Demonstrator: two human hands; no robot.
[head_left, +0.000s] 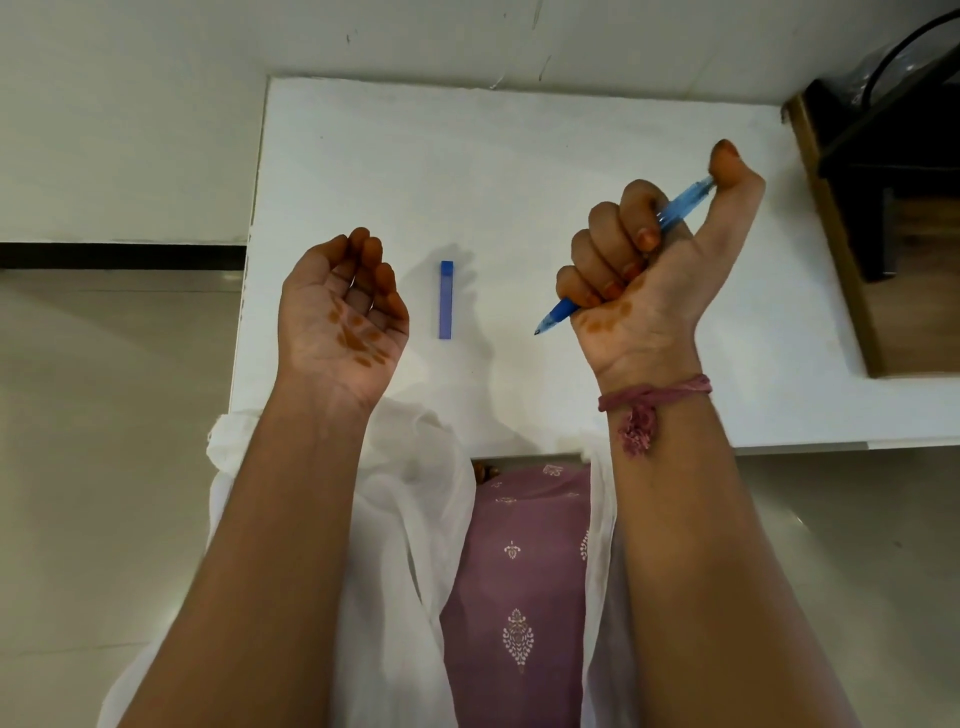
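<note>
Your right hand (649, 270) has its grip curled round the pencil (685, 196) above the desk (519, 156), thumb on its far end, your left hand (340, 317) is slack and empty, and the case (445, 300) lies untouched between them, so the work seems barely begun.

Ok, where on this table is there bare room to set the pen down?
Widest bare patch: the far half of the white table, from its back edge to the blue case. Also bare: from the right hand gripping the pen to the brown box. Tightest: between the left hand and the case.
</note>
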